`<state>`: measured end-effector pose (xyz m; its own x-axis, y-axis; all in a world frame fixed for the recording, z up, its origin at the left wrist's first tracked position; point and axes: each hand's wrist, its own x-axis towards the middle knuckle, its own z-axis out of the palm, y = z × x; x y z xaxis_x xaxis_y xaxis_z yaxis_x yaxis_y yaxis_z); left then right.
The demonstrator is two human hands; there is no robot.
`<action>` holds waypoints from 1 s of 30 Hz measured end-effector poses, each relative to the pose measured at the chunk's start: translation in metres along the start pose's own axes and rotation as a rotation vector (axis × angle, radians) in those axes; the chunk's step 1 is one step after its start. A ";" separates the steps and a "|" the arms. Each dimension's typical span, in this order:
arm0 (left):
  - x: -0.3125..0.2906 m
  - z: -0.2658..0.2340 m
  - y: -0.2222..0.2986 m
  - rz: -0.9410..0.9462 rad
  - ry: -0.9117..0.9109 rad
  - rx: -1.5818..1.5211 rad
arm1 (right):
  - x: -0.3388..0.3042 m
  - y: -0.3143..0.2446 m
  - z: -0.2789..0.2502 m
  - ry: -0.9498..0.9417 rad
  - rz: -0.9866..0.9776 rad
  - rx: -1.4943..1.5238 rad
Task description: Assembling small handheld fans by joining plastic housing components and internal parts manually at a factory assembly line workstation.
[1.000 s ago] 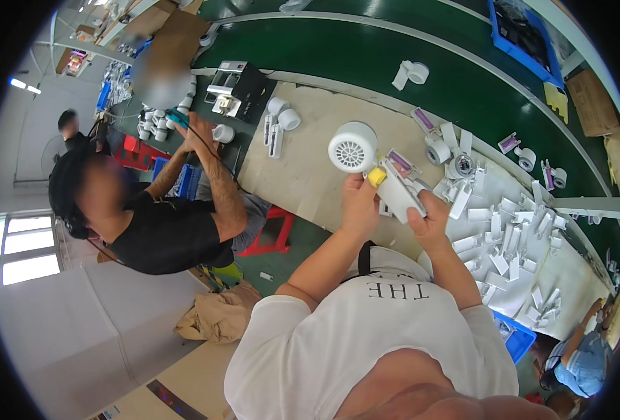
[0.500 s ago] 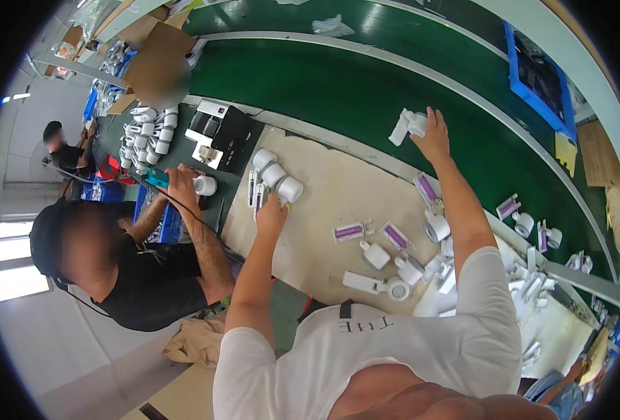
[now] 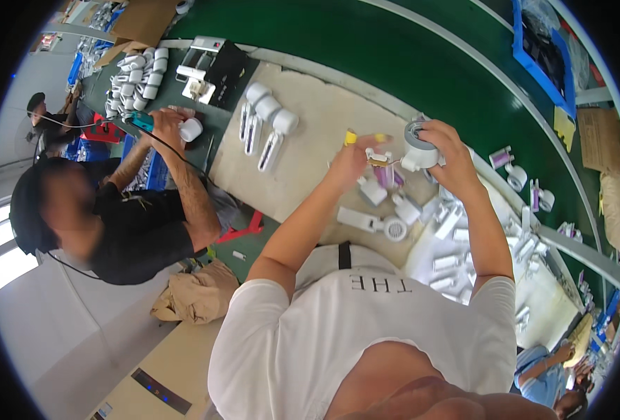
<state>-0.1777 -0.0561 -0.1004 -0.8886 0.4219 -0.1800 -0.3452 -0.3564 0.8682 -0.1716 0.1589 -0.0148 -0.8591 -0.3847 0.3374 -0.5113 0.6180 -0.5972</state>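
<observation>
My right hand (image 3: 448,148) is closed around a white lamp head (image 3: 422,150) with a grey ring at its rim, held above the right side of the beige work mat. A thin wire runs left from it to a small white-and-tan end piece (image 3: 378,159). Beside that piece is my left hand (image 3: 350,166), slightly blurred, fingers apart, with yellow covers on two fingertips. Whether it touches the piece I cannot tell. Below lie more white lamp heads (image 3: 373,190) and a box with a purple strip (image 3: 392,176), partly behind my hands.
Several finished-looking white lamps (image 3: 271,115) lie in a row at the mat's left. Beyond stands a black machine (image 3: 219,70). On my left a co-worker (image 3: 142,224) holds a teal power tool (image 3: 140,120). White parts (image 3: 450,262) lie at right; a blue crate (image 3: 544,66) is at far right.
My left hand has left the row of lamps and moved right. My right hand has brought the lamp head back from over the green belt towards me. The view has shifted.
</observation>
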 end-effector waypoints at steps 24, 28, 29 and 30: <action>-0.149 0.111 0.010 -0.108 -0.233 0.657 | -0.162 -0.103 -0.046 0.213 -0.197 -0.632; -0.149 0.115 0.006 -0.028 -0.311 0.958 | -0.171 -0.119 -0.060 -0.047 0.100 -0.213; -0.149 0.115 0.006 -0.034 -0.333 0.962 | -0.174 -0.121 -0.063 -0.142 0.276 0.039; -0.149 0.115 0.006 -0.069 -0.354 1.002 | -0.173 -0.124 -0.067 -0.210 0.370 0.249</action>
<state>-0.0131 -0.0251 -0.0150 -0.6827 0.6904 -0.2392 0.1578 0.4589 0.8743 0.0388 0.1945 0.0502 -0.9462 -0.3162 -0.0689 -0.1299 0.5661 -0.8140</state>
